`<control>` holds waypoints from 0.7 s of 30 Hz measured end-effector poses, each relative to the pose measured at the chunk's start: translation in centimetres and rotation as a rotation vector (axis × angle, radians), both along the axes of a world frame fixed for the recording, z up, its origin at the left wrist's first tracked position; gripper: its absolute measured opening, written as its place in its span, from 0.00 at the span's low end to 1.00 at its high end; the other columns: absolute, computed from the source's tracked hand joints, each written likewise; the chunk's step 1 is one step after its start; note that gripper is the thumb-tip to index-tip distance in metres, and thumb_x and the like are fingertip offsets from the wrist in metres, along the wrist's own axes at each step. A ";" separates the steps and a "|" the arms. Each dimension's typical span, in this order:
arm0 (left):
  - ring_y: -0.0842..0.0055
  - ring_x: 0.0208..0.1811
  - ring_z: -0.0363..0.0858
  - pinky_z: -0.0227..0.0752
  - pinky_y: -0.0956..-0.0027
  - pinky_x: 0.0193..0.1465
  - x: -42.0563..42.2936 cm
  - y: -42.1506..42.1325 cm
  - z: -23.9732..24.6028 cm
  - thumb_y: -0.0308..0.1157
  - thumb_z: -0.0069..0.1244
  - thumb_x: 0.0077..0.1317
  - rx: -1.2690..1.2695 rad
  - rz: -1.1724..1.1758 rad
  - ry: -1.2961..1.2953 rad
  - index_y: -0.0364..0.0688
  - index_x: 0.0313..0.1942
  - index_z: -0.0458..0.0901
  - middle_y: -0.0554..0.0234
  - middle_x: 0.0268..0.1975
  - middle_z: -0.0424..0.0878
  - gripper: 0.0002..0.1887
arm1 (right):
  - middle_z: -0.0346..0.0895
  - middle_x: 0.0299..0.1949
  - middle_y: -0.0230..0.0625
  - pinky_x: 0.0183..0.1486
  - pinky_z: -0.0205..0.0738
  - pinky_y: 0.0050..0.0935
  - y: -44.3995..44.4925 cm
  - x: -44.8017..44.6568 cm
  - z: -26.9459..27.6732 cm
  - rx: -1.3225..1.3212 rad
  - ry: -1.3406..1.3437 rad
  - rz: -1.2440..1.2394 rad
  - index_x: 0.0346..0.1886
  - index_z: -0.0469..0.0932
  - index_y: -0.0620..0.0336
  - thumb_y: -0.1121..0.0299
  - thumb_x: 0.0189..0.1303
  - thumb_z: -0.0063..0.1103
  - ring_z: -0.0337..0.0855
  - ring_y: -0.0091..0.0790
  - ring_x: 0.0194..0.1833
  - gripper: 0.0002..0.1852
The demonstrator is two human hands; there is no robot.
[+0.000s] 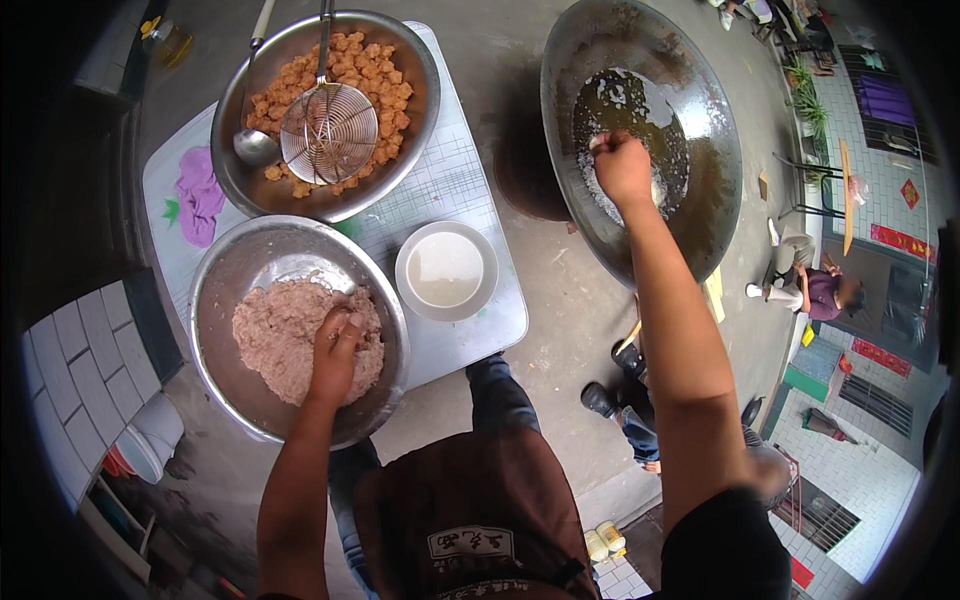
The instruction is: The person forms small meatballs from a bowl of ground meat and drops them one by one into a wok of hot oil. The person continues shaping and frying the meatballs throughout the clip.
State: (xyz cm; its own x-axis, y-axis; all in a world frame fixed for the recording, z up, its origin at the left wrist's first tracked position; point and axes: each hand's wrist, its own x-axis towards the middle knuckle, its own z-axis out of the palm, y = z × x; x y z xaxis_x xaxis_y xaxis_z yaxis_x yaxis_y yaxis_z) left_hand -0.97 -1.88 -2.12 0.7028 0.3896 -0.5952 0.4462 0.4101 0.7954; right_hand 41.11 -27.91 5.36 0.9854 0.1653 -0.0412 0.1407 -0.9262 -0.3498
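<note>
My left hand [335, 360] is in a metal basin [225, 259], its fingers curled into pale pink raw minced meat mixture [266, 330]. My right hand [624, 169] reaches over a large wok [709, 157] of oil [637, 97]. A small pale lump [596, 142] shows at its fingertips; what it is cannot be told. White foam spreads across the oil around the hand. Beyond the meat, a second metal basin [416, 112] holds many browned fried balls [390, 90]. A wire skimmer [330, 135] and a ladle [256, 148] rest on them.
The table [457, 172] also bears a bowl of whitish liquid [446, 270] and a purple cloth [199, 196]. An oil bottle [169, 45] stands at upper left. Another person's shoe [598, 400] is near my right arm; a seated person [821, 292] is farther right.
</note>
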 end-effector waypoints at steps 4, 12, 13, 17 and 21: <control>0.87 0.29 0.75 0.68 0.77 0.30 1.1 -0.2 0.1 0.39 0.58 0.77 -0.111 0.065 0.116 0.42 0.33 0.81 0.71 0.30 0.80 0.14 | 0.89 0.40 0.52 0.53 0.81 0.40 -1.7 4.0 -3.7 0.019 0.100 -0.010 0.43 0.88 0.62 0.62 0.64 0.70 0.90 0.49 0.44 0.13; 0.87 0.34 0.75 0.72 0.76 0.39 0.1 -0.3 0.4 0.25 0.66 0.68 0.160 0.085 -0.031 0.38 0.32 0.80 0.72 0.31 0.80 0.10 | 0.86 0.37 0.40 0.42 0.77 0.26 11.4 -17.3 7.9 0.592 0.385 0.276 0.49 0.83 0.68 0.75 0.68 0.63 0.84 0.26 0.36 0.09; 0.86 0.35 0.76 0.73 0.74 0.41 0.3 -0.1 1.0 0.26 0.66 0.68 0.233 0.011 0.013 0.36 0.33 0.82 0.70 0.31 0.81 0.09 | 0.86 0.38 0.43 0.44 0.80 0.30 12.6 -20.8 8.3 0.496 0.446 0.464 0.49 0.83 0.69 0.76 0.67 0.62 0.86 0.33 0.38 0.10; 0.72 0.43 0.88 0.79 0.66 0.49 -0.1 -0.2 0.0 0.27 0.63 0.67 0.322 -0.063 -0.059 0.32 0.45 0.86 0.50 0.40 0.90 0.10 | 0.83 0.45 0.57 0.53 0.80 0.52 15.7 -30.1 2.9 0.384 0.443 0.664 0.48 0.82 0.69 0.80 0.59 0.59 0.84 0.62 0.48 0.13; 0.54 0.53 0.90 0.81 0.59 0.55 -0.7 0.2 -0.1 0.27 0.61 0.64 0.407 -0.124 -0.089 0.35 0.56 0.86 0.40 0.49 0.89 0.19 | 0.83 0.44 0.56 0.51 0.80 0.50 16.9 -32.9 0.7 0.405 0.439 0.577 0.49 0.82 0.68 0.79 0.58 0.60 0.84 0.61 0.47 0.15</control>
State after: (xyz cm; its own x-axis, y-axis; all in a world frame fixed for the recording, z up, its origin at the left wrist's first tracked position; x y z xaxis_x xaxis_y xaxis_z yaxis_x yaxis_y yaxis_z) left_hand -1.69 -1.73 -2.21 0.8007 0.4897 -0.3450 0.3943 0.0026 0.9190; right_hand 8.18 -11.04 6.07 0.6492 0.7248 -0.2306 0.3283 -0.5405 -0.7747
